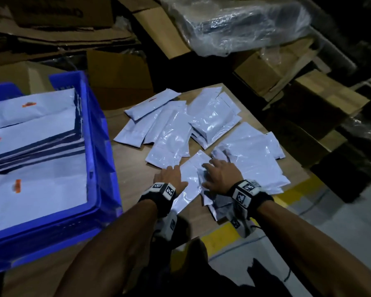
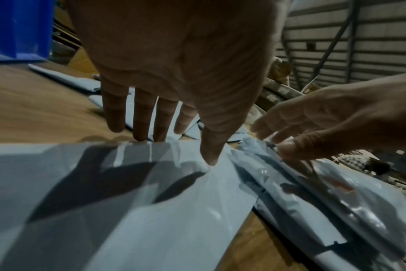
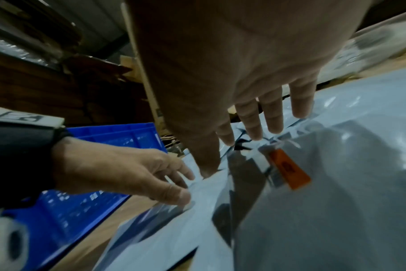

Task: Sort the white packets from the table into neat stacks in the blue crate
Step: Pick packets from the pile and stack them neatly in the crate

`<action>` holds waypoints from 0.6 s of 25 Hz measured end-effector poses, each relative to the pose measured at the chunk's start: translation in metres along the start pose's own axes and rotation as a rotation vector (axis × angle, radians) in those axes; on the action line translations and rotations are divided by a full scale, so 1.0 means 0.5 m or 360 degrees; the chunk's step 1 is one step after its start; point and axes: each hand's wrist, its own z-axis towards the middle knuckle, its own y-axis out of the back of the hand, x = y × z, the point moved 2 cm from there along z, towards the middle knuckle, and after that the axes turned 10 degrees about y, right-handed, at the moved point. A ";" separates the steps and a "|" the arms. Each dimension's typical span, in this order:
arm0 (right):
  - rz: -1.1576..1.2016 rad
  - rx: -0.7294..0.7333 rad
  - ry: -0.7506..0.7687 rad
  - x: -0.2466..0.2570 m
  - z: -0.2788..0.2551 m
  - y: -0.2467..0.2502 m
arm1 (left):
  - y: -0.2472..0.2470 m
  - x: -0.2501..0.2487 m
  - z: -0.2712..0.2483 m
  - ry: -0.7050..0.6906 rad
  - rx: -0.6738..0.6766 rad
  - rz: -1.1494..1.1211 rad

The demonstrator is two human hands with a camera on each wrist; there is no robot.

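Head view, from left to right: one blue crate (image 1: pixel 94 133) sits at the left end of the wooden desk (image 1: pixel 135 166), already holding white packets in stacks (image 1: pixel 36 146), at least three orange labels showing on them; the exact count of stacks cannot be told. Right of the crate, roughly a dozen loose white packets (image 1: pixel 171 133) lie overlapping on the desk, too piled to count exactly. At their near edge the left hand (image 1: pixel 171 176) lies flat with four fingers straight and its thumb pressing on one long packet (image 1: pixel 191 181), gripping nothing. Just beside it the right hand (image 1: pixel 220 175) rests with spread, relaxed fingers on a crumpled packet (image 1: pixel 255 166), one orange tag (image 3: pixel 289 169) visible below it in the right wrist view.
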 end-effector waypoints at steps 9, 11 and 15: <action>-0.0008 0.0047 0.0296 -0.043 0.033 -0.065 | 0.014 -0.024 0.016 0.0173 -0.0111 -0.0031; 0.0022 0.0049 0.0298 -0.055 0.044 -0.066 | 0.027 -0.013 0.016 0.0188 -0.0077 -0.0203; 0.0060 -0.0026 0.0273 -0.064 0.057 -0.063 | 0.075 0.013 0.004 0.0219 -0.0202 -0.0552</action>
